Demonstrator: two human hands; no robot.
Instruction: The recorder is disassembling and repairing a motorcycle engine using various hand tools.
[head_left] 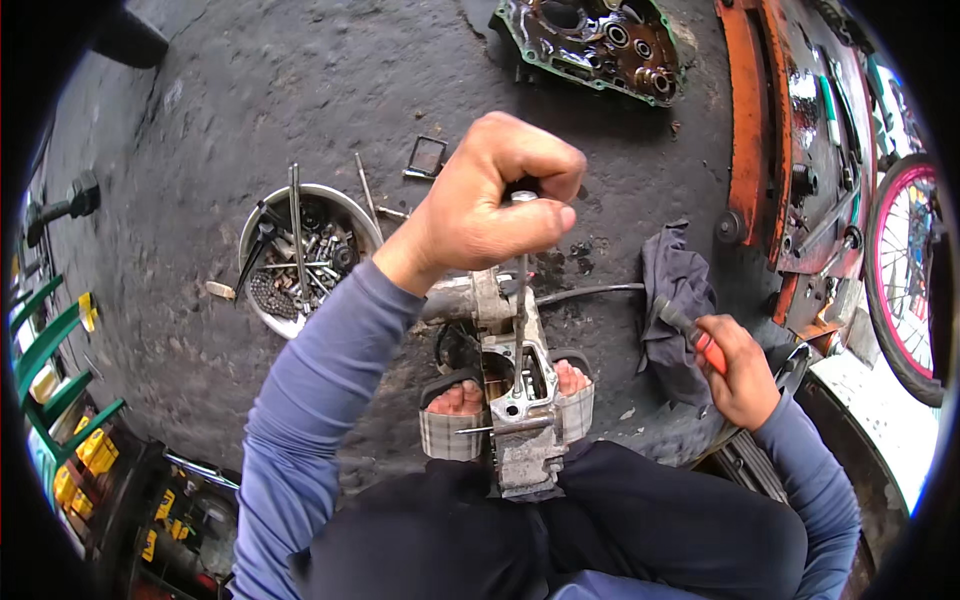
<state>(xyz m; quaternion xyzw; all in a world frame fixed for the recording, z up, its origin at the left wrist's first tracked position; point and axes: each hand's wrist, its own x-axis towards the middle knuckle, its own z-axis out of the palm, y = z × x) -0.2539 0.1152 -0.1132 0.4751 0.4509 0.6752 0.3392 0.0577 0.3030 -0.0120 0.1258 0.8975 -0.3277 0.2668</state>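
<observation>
My left hand [490, 200] is raised over the middle, its fingers curled around the upper end of an upright metal rod [521, 300]. The rod's round top shows between thumb and fingers, and its lower end goes down into a grey metal engine casing [525, 470]. That casing stands upright between my feet and knees, and a thin pin sticks out of its left side. At the right, my right hand [745, 370] is closed on a red-handled tool [710, 352] with a grey cylindrical end. This tool lies over a dark rag [680, 265]; its exact kind is unclear.
A metal bowl [372, 225] of bolts, a chain and small parts stands at the left. An oily engine cover [590, 50] lies at the far side. An orange metal frame [752, 130] with tools and a pink-rimmed wheel [880, 215] are at the right.
</observation>
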